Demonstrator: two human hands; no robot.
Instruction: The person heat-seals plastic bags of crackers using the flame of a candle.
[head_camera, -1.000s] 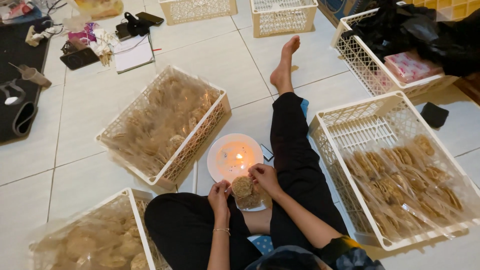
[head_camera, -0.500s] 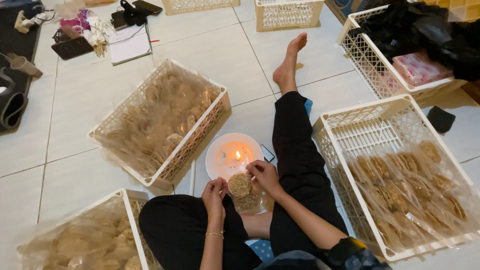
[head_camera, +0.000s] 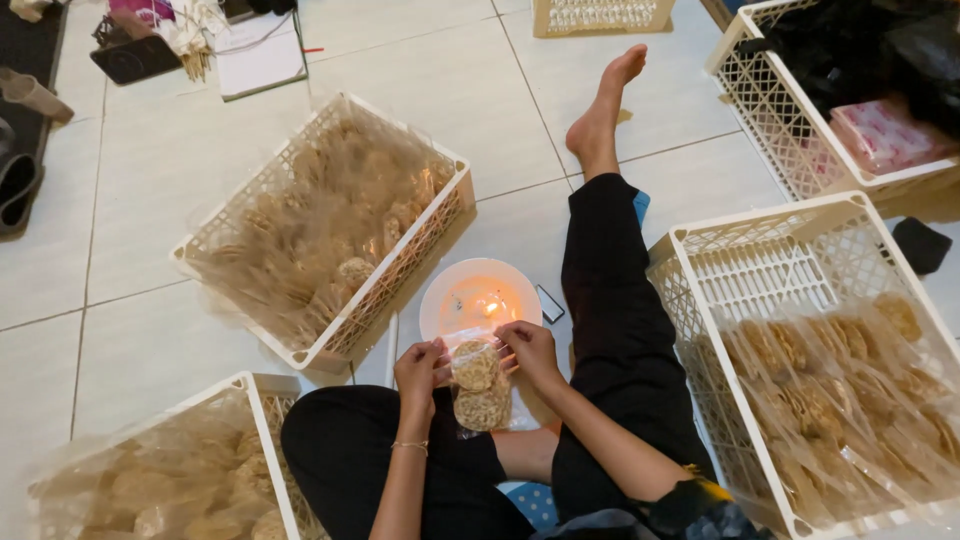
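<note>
Both hands held one small clear bag of round crackers (head_camera: 478, 385) upright above the lap, its open top just beside a lit candle (head_camera: 489, 309) that stood in a shallow white bowl (head_camera: 440, 290) on the tiled floor (head_camera: 130, 250). The left hand (head_camera: 420, 372) gripped the bag's upper left edge with its fingers closed on the film; the right hand (head_camera: 530, 350) pinched the upper right edge in the same way.

To do this step well, as judged from the pose:
1. The top edge of the film should be kept taut and level between the two hands.
2. Only the edge should approach the flame; the crackers should hang below it.
3. The fingers should stay to the outside of the flame.

Surroundings:
- Far left of the bowl, a white lattice crate (head_camera: 300, 350) held many filled bags, and its near corner lay close to the bowl.
- At the near left, a second crate (head_camera: 262, 440) held loose crackers under plastic sheet.
- At the right, a third crate (head_camera: 690, 300) held rows of packed bags at its near end.
- A small dark flat object (head_camera: 549, 303), too small to identify, lay just right of the bowl.
- The person's outstretched right leg (head_camera: 610, 270) lay between the bowl and the right crate.

Obstructions: working space around the flame was narrow. The crate of plastic bags on the left and the trouser leg on the right both lay near the candle.
</note>
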